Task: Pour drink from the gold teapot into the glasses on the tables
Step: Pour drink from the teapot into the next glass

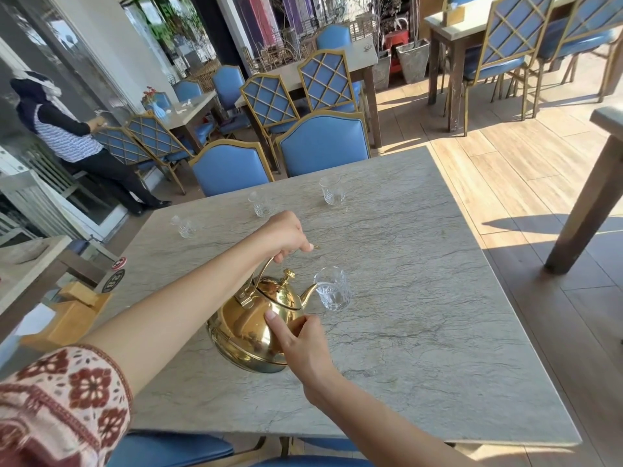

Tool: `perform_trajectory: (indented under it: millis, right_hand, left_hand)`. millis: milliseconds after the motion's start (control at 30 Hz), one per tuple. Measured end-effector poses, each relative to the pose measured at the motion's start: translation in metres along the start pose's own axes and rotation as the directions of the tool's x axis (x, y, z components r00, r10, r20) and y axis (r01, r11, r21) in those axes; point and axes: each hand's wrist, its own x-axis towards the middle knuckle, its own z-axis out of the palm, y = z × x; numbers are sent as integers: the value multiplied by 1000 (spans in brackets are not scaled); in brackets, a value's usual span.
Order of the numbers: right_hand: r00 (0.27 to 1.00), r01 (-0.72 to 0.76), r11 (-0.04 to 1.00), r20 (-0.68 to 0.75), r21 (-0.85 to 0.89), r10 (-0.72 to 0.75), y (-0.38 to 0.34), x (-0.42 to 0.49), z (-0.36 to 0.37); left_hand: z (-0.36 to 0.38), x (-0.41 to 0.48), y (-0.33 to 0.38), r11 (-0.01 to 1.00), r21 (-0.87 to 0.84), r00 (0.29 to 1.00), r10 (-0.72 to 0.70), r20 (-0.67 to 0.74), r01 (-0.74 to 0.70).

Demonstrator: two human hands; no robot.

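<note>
A gold teapot (pixel 251 326) is tilted over the marble table (pixel 421 332), its spout touching the rim of a near cut glass (pixel 332 293) that holds a little clear liquid. My left hand (pixel 286 235) grips the teapot's arched handle from above. My right hand (pixel 305 345) rests against the pot's side with a finger pressed on the body. Three more glasses stand farther off: one at the far left (pixel 184 226), one in the middle (pixel 261 203), one at the far right (pixel 332 189).
Blue chairs with gold frames (pixel 323 143) line the table's far edge. A wooden holder (pixel 72 313) with a round number sign sits at the left edge. A person (pixel 67 129) stands at the far left. Another table's leg (pixel 593 203) is at the right.
</note>
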Motion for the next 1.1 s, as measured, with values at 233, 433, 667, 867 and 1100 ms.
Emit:
perform_trajectory:
  millis: [233, 433, 667, 867, 1100]
  right_hand:
    - [1000, 9, 1000, -6, -11, -9, 0, 1, 0]
    - [999, 35, 995, -22, -91, -37, 3, 6, 3]
    - [997, 59, 989, -33, -136, -64, 2, 8, 5]
    - [998, 49, 983, -26, -178, -54, 3, 8, 6]
    - [998, 43, 979, -27, -197, -49, 3, 8, 6]
  left_hand:
    - [0, 0, 2, 1000, -6, 1000, -8, 1, 8]
    - [-1, 1, 4, 1000, 0, 1000, 13, -14, -13]
    - [0, 2, 4, 1000, 8, 1000, 19, -14, -19]
    - [2, 3, 2, 1000, -2, 1000, 10, -17, -10]
    - [2, 3, 1, 1000, 12, 1000, 5, -8, -5]
